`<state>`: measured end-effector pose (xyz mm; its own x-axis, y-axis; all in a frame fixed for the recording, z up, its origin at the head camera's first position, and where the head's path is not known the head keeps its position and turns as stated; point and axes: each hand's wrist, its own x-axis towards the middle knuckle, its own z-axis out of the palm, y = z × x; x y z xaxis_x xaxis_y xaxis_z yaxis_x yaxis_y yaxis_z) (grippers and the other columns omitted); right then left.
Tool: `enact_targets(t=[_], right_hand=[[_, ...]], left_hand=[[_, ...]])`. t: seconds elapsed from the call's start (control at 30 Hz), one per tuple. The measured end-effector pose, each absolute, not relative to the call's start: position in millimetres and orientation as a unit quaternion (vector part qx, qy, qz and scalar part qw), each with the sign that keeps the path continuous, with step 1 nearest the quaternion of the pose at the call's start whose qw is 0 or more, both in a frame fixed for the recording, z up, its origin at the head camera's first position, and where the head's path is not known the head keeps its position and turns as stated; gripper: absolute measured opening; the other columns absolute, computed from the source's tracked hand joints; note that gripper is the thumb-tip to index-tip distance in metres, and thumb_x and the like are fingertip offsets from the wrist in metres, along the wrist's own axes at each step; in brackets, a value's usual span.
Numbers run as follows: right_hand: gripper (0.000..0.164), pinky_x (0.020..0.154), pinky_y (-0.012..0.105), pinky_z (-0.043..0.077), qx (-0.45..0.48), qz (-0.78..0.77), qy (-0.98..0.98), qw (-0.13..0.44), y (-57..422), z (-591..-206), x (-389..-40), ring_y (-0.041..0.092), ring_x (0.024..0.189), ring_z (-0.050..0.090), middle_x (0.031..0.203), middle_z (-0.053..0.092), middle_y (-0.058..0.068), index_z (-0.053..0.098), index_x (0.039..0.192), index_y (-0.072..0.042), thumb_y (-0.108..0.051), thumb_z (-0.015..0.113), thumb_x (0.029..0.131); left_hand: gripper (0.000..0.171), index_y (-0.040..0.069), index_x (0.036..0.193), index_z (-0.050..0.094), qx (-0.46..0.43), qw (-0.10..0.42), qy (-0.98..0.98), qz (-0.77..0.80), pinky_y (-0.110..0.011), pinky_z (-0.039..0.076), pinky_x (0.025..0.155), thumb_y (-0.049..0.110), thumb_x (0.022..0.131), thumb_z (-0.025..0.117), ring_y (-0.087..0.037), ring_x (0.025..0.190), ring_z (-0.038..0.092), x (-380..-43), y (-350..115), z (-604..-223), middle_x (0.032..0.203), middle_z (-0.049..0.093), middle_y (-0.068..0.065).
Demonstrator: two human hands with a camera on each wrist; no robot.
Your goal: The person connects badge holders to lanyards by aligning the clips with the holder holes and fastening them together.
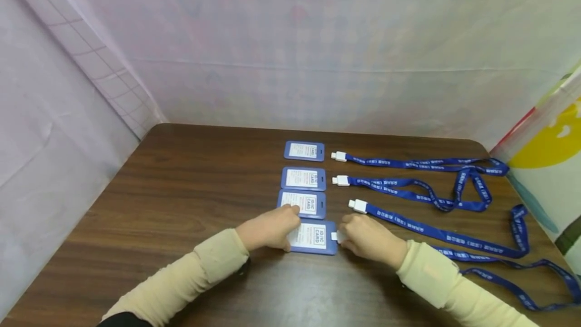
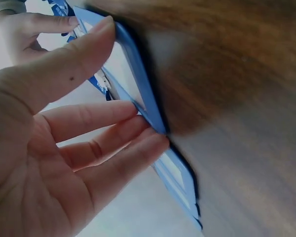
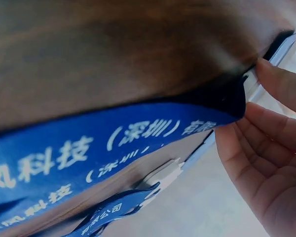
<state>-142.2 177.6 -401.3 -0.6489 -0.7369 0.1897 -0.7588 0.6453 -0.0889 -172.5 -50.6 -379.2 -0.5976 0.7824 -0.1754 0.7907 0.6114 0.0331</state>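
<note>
My left hand (image 1: pixel 272 228) grips the nearest blue badge holder (image 1: pixel 317 238) by its left part. In the left wrist view, the thumb lies on one long edge of the holder (image 2: pixel 144 81) and the fingertips touch the opposite side. At the holder's right end, my right hand (image 1: pixel 374 238) pinches the white clip (image 1: pixel 334 236) of a blue lanyard. The clip meets the holder's slot end; whether it is hooked in cannot be made out. In the right wrist view, the lanyard strap (image 3: pixel 79 153) with white lettering runs away from between thumb and fingers.
Three more badge holders (image 1: pixel 304 151) lie in a column beyond the hands. To their right, three blue lanyards (image 1: pixel 422 227) with white clips (image 1: pixel 358 206) are spread out. They lie on a brown wooden table (image 1: pixel 181 180), with pale cloth (image 1: pixel 317 64) hanging behind it.
</note>
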Motion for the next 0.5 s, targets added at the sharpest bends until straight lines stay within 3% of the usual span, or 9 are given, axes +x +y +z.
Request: enact_targets(t=[0.23,0.5], right_hand=[[0.021,0.048,0.019,0.041,0.415,0.088,-0.903,0.061,181.4,-402.1,-141.7,0.006,0.055,0.045,0.065,0.051,-0.003,0.063,0.075,-0.006,-0.016,0.079,0.066],[0.029,0.056,0.024,0.047,0.398,0.102,-0.910,0.049,182.9,-399.6,-140.0,0.009,0.062,0.053,0.073,0.058,0.002,0.067,0.088,-0.002,-0.022,0.077,0.069]], left_hand=[[0.034,0.005,0.079,0.065,0.445,0.078,0.892,-0.019,-0.023,0.047,0.066,0.027,0.061,0.083,-0.014,0.069,0.049,-171.2,-52.0,-378.9,0.078,0.052,-0.002],[0.027,0.003,0.086,0.064,0.469,0.042,0.882,0.023,-0.027,0.046,0.062,0.028,0.077,0.071,-0.013,0.065,0.049,-174.5,-59.9,-377.9,0.074,0.051,-0.002]])
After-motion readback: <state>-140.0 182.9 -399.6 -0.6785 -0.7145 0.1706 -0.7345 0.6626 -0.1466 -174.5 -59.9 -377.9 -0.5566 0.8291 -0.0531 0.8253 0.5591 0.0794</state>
